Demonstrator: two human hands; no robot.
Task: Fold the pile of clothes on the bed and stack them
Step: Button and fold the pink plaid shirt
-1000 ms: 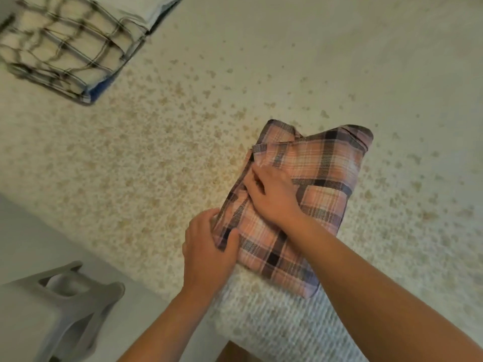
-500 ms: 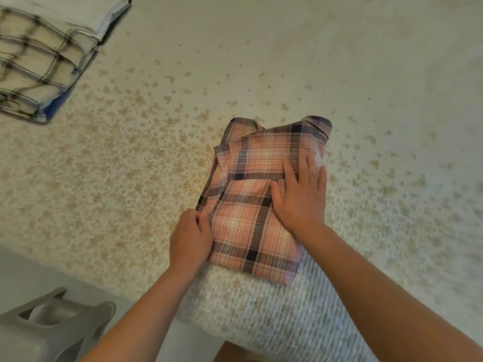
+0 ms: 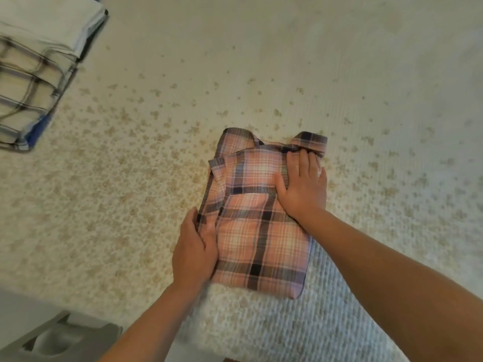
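Observation:
A pink and dark plaid shirt (image 3: 258,231) lies folded into a rectangle near the bed's front edge. My left hand (image 3: 194,246) rests against its left side, thumb on the fabric and fingers along the edge. My right hand (image 3: 303,181) lies flat with fingers spread on the shirt's upper right part, fingertips at the collar. A stack of folded clothes (image 3: 34,82) sits at the far left of the bed, with a cream plaid piece and a pale one on top.
The bed (image 3: 261,61) has a cream cover with a tan speckled pattern and a ribbed front edge (image 3: 300,333). A grey plastic stool (image 3: 57,340) stands on the floor at the lower left, beside the bed.
My right hand slid from the shirt's left middle across to its upper right, flattening the cloth. My left hand stayed at the left edge. The view shifted slightly.

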